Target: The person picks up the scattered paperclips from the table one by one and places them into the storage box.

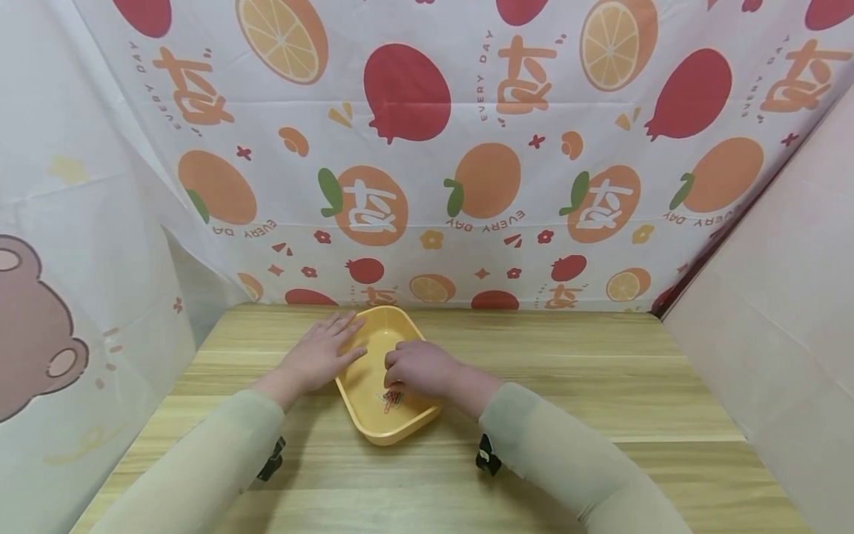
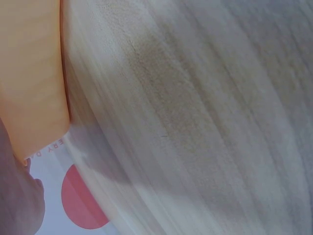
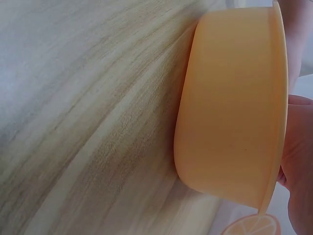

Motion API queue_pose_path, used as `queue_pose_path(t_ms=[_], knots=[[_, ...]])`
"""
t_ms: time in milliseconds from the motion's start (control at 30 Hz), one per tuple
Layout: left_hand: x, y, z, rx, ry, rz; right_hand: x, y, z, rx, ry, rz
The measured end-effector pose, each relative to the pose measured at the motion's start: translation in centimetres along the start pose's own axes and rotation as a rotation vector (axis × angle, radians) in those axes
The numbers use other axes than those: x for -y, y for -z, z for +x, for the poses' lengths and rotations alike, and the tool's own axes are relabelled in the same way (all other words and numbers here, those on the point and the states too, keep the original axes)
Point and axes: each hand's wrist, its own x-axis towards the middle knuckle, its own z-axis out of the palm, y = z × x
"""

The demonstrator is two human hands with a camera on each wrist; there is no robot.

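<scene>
A yellow rectangular tray [image 1: 363,397] with raised walls sits on the wooden table. My left hand [image 1: 323,352] rests over its left rim, fingers spread and fairly straight. Inside the tray, my right hand [image 1: 423,368] is low over the bottom with its fingers curled inward; I cannot tell whether they pinch something. Just below those fingers, a small red and dark patch [image 1: 391,400] shows on the tray's bottom. In the right wrist view, the tray's outer wall [image 3: 230,103] stands beside part of the right hand [image 3: 299,147]. The left wrist view catches the tray's opposite side [image 2: 32,73].
The wood-grain table [image 1: 567,415] spreads out around the tray. A fruit-print cloth [image 1: 427,185] hangs along the table's back edge. Pale cloths close off the left [image 1: 87,259] and right [image 1: 780,297] sides. Dark wrist devices [image 1: 488,455] show under both sleeves.
</scene>
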Motion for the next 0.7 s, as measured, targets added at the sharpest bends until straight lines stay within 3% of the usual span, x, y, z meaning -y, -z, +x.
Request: queue_pose_path(t_ms=[433, 700], knots=[[-0.3, 0.1, 0.0, -0.012, 0.001, -0.002, -0.6, 0.5, -1.1, -0.027, -0.073, 0.070], [-0.2, -0.1, 0.0, 0.000, 0.014, -0.016, -1.2, 1.0, -2.3, -0.068, -0.066, 0.083]])
